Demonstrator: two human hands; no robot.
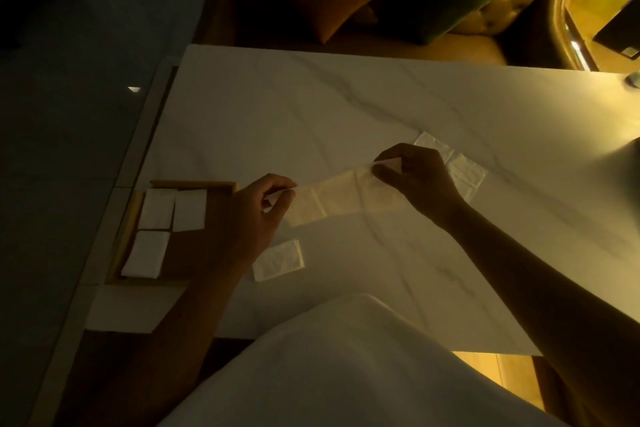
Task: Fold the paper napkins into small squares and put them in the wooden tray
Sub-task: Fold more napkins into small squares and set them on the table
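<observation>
DIM AMBER LIGHT: A person stretches a paper napkin (pixel 339 198) into a long strip just above the marble desk (pixel 311 107), the left hand (pixel 256 215) pinching one end and the right hand (pixel 415 173) pinching the other. The tissue looks feather-light, limp and easily torn (its fold lines show plainly), so the corners and creased edges seem the safest places to take hold. Three folded squares (pixel 157 208) lie in the wooden tray (pixel 194 185) at the desk's left edge. A fourth square (pixel 278 260) sits on the desk beside the left forearm. Two spare napkins (pixel 465 173) are half hidden behind the right hand, and gloom blurs the fingertips and the tray's near wall.
</observation>
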